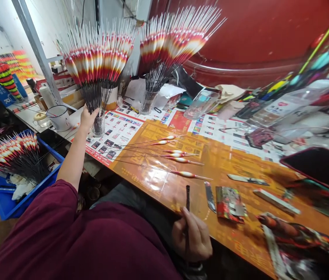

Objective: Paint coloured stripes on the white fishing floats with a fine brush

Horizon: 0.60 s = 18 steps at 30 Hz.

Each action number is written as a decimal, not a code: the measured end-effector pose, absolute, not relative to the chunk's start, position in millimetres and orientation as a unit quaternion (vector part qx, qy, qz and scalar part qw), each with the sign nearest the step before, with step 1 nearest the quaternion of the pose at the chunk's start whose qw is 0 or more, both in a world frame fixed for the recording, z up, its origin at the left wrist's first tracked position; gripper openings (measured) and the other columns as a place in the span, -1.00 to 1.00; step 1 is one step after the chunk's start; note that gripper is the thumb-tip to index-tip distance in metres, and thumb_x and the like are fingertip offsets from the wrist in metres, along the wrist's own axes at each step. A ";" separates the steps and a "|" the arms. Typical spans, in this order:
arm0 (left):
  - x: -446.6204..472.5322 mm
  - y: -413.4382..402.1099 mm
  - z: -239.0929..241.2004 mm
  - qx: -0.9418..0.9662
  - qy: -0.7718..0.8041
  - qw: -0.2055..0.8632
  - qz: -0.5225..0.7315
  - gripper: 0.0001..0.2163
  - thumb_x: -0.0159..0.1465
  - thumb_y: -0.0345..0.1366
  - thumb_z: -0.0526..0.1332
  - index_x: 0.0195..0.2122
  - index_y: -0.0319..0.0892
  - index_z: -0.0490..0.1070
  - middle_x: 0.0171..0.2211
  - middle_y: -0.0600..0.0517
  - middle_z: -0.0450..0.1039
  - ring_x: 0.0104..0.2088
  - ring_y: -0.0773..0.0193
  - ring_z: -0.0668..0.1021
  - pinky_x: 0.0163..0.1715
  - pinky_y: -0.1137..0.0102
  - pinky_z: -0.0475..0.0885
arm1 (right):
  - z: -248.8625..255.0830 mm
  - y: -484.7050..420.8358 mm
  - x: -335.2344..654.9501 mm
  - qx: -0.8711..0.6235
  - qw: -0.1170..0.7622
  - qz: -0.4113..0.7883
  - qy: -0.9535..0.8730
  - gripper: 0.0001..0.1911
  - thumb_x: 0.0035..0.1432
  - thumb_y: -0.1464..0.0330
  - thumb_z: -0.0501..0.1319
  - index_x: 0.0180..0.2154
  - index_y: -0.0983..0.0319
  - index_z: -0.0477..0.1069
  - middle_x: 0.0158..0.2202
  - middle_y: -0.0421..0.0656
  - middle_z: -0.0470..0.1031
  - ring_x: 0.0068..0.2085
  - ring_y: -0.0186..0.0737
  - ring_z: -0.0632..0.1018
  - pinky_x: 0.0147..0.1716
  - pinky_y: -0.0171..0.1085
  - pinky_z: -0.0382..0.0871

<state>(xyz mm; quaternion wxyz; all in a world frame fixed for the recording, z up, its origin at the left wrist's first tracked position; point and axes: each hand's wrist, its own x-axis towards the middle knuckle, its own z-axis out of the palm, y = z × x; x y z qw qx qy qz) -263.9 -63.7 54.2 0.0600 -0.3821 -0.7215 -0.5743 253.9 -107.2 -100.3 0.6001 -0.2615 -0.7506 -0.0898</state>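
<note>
**A:** What does the right hand (pixel 192 239) have?

**B:** It pinches a thin dark stem (pixel 187 198) between thumb and fingers, a narrow grip. The stem stands upright, just above the near edge of a glossy orange table mat (pixel 225 194).

**A:** And the left hand (pixel 87 119)?

**B:** It reaches out from a maroon sleeve (pixel 65 233) to the stems of a fan of fishing floats (pixel 94 66) bunched in a glass tumbler (pixel 98 126). The fingers stand against the stems, but whether they close on them, I can't tell.

**A:** What are the floats like?

**B:** They are slim spindles with glossy red and white bands, fine white tips and wiry black stems. A second fan of floats (pixel 173 46) stands in another glass tumbler (pixel 148 102), and several loose floats (pixel 178 155) lie side by side on the mat.

**A:** What else is close by?

**B:** A red-and-silver packet (pixel 230 204) lies just right of the stem, on the mat. Off to the left, a blue plastic crate (pixel 7 206) holds more floats, and a white enamel mug (pixel 59 118) stands beyond it.
</note>
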 end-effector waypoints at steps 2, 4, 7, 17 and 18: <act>-264.7 -62.8 53.0 -0.390 -0.722 0.070 -0.568 -0.61 0.32 -0.30 0.44 0.14 -0.11 0.43 0.05 -0.10 0.63 0.10 -0.04 0.65 0.27 0.02 0.49 | -100.5 -108.4 253.9 -0.269 0.601 -0.089 -0.747 -0.45 0.24 0.63 0.31 0.23 0.21 0.52 -0.18 -0.10 0.69 -0.29 -0.22 0.70 -0.22 -0.28 0.67; -265.6 -61.6 51.3 -0.395 -0.721 0.074 -0.564 -0.60 0.31 -0.31 0.46 0.13 -0.10 0.42 0.04 -0.09 0.63 0.10 -0.04 0.64 0.28 0.02 0.49 | -100.7 -109.5 254.4 -0.273 0.600 -0.086 -0.747 -0.49 0.26 0.61 0.29 0.21 0.21 0.53 -0.17 -0.09 0.69 -0.28 -0.22 0.70 -0.20 -0.28 0.67; -264.0 -63.1 49.6 -0.404 -0.719 0.070 -0.561 -0.57 0.31 -0.33 0.46 0.16 -0.09 0.40 0.05 -0.07 0.62 0.10 0.00 0.64 0.28 0.06 0.49 | -100.5 -110.0 254.7 -0.273 0.595 -0.074 -0.752 -0.46 0.25 0.61 0.28 0.23 0.20 0.51 -0.16 -0.10 0.68 -0.25 -0.21 0.69 -0.17 -0.28 0.65; -187.1 -109.4 25.1 -0.361 -0.732 0.226 -0.532 -0.45 0.40 -0.39 0.30 0.38 -0.15 0.20 0.19 -0.23 0.45 0.22 0.05 0.52 0.26 0.12 0.46 | -106.2 -107.2 257.3 -0.269 0.595 -0.077 -0.753 -0.36 0.22 0.63 0.30 0.29 0.15 0.48 -0.16 -0.12 0.68 -0.27 -0.20 0.69 -0.21 -0.26 0.65; -170.7 -111.5 20.1 -0.393 -0.718 0.227 -0.528 -0.50 0.42 -0.38 0.27 0.36 -0.15 0.23 0.14 -0.22 0.46 0.17 0.06 0.53 0.20 0.15 0.50 | -107.0 -107.0 257.9 -0.271 0.595 -0.077 -0.753 -0.35 0.21 0.64 0.30 0.29 0.15 0.48 -0.17 -0.12 0.68 -0.27 -0.19 0.68 -0.22 -0.26 0.65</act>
